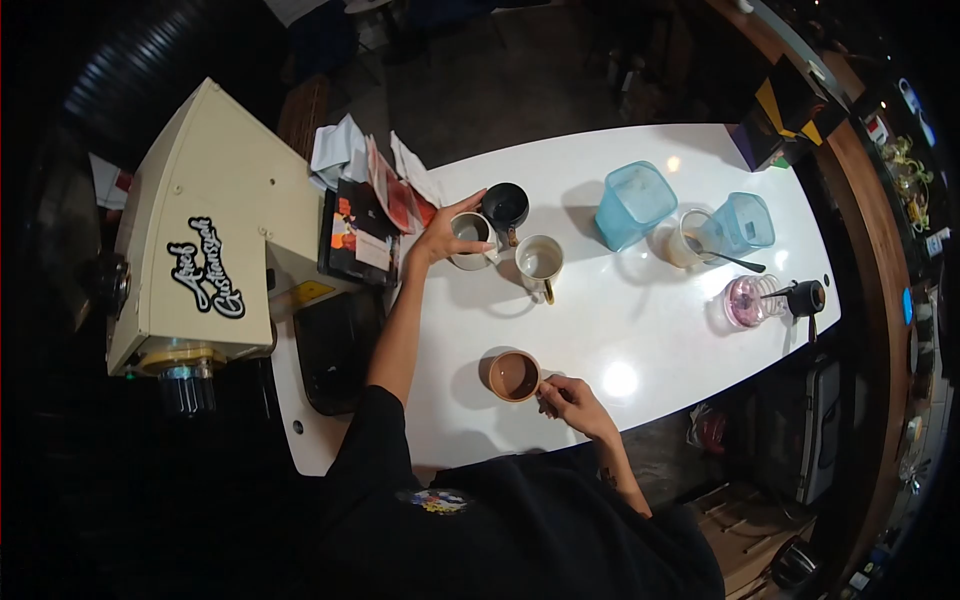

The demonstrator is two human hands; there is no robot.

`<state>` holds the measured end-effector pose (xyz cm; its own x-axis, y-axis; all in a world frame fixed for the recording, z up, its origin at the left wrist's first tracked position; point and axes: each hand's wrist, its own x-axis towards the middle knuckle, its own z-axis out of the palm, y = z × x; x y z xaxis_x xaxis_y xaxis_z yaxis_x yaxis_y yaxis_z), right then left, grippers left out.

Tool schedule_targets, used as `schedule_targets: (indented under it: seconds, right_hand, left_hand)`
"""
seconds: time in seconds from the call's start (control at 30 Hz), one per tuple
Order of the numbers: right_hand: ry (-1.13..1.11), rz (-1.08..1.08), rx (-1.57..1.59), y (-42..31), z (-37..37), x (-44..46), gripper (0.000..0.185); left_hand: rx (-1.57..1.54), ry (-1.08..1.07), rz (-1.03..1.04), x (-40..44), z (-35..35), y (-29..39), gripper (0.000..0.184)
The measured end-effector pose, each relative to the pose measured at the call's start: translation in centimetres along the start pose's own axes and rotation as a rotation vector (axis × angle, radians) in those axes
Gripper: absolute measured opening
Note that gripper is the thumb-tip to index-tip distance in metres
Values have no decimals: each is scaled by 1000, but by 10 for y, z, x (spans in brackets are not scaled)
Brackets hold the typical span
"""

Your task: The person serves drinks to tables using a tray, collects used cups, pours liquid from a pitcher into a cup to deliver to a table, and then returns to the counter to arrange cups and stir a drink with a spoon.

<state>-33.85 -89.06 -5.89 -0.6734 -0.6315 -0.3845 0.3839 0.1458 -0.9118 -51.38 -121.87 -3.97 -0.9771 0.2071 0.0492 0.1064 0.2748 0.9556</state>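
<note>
My left hand point(447, 238) is wrapped round the left side of a pale mug point(466, 259), its thumb lying across the rim. Touching or very near that mug is a black cup point(506, 205) with its handle toward me. A second pale mug point(540, 258) stands just to the right, its handle also facing me. Nearer my body, my right hand point(575, 405) pinches the handle of a brown mug point(514, 376). The brown mug looks upright; I cannot tell whether it rests on the table or hangs just above it.
A cream-coloured machine point(210, 230) and a rack of papers point(365, 215) border the white table point(430, 430) on the left. At the right stand two blue containers point(636, 205) point(745, 222), a clear cup point(692, 240) with a spoon, and a pinkish glass dripper point(745, 300). A dark box point(780, 120) sits at the far corner.
</note>
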Motion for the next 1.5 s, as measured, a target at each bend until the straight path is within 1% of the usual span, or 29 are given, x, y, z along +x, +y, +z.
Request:
schedule_targets:
  seconds: [0.03, 0.1, 0.13, 0.23, 0.4, 0.47, 0.5, 0.57, 0.6, 0.63, 0.7, 0.73, 0.77, 0.83, 0.87, 0.9, 0.97, 1.0, 1.03, 1.07, 1.1, 1.13, 1.17, 1.23, 1.27, 1.37, 1.4, 1.43, 1.5]
  right_hand:
    - [12, -2, 2, -2, 0, -1, 32]
    - [-29, 28, -14, -5, 0, -2, 28]
    - [-31, 41, -9, -5, 1, -1, 31]
    - [-70, 79, -24, -15, 3, -2, 32]
    - [-63, 89, 11, -8, 7, 2, 33]
    - [-77, 96, 24, -8, 10, 1, 33]
    - [-90, 101, 24, -8, 11, 2, 32]
    - [-120, 108, 16, -9, 15, 6, 31]
    - [-134, 96, 32, -6, 16, 8, 33]
    - [-146, 84, 47, -5, 18, 11, 36]
    - [-165, 84, 52, -7, 21, 16, 36]
    - [-170, 81, 67, -8, 24, 20, 36]
    - [-187, 82, 60, -9, 28, 24, 36]
    - [-148, 56, 19, -11, 38, 37, 35]
    - [-127, 8, -39, -8, 44, 46, 36]
    - [-151, 13, -49, -8, 49, 54, 36]
    - [-155, -64, -70, -9, 62, 74, 39]
    - [-135, -93, -95, -9, 71, 83, 43]
    - [-158, -94, -100, -13, 80, 90, 43]
    - [-95, -132, -126, -19, 89, 98, 40]
    - [-30, -171, -153, -24, 98, 104, 37]
    - [74, -260, -139, -25, 111, 112, 41]
    - [59, -267, -144, -28, 118, 120, 41]
    - [176, -251, -224, -36, 130, 135, 41]
    - [242, -341, -237, -26, 136, 149, 43]
    - [255, -395, -300, -31, 143, 167, 43]
    - [263, -442, -348, -21, 141, 181, 38]
    - [275, -443, -351, -25, 138, 184, 38]
    - [140, -261, -61, -35, 135, 185, 30]
  left_hand:
    - [-2, -11, 6, 8, -1, 0, 100]
    - [-34, -82, -21, 22, -3, 2, 94]
    - [-6, -89, 17, 29, -2, 4, 85]
    - [75, -136, -13, 45, -3, 13, 80]
    - [28, -172, 2, 56, -2, 11, 78]
    - [145, -89, 82, 55, -1, 6, 77]
    - [146, -80, 80, 55, -2, 4, 77]
    - [293, 27, 115, 51, -5, 0, 80]
    - [152, 79, 148, 46, -3, -1, 70]
    - [154, 95, 142, 39, -5, -1, 70]
    - [-203, 286, 110, 25, -11, 3, 57]
    - [-108, 379, 120, 11, -10, 15, 49]
    - [-103, 396, 117, -12, -8, 27, 49]
    - [-239, 412, 127, -66, 3, 57, 48]
    - [-284, 387, 123, -93, 12, 67, 47]
    - [-330, 367, 115, -120, 23, 74, 46]
    - [-247, 380, 62, -165, 40, 84, 44]
    - [-257, 365, 21, -185, 45, 82, 41]
    - [-266, 349, -18, -203, 49, 79, 38]
    - [-246, 350, -35, -219, 50, 78, 33]
    - [-238, 370, -32, -233, 53, 75, 33]
    - [-265, 405, -64, -244, 55, 72, 32]
    - [-293, 437, -96, -255, 56, 68, 31]
    - [-295, 472, -105, -268, 57, 63, 30]
    - [-306, 496, -121, -272, 57, 61, 30]
    - [-314, 518, -123, -276, 58, 55, 29]
    - [-308, 522, -117, -275, 58, 53, 29]
    - [-312, 511, -111, -272, 59, 55, 29]
    - [-313, 499, -177, -266, 60, 58, 28]
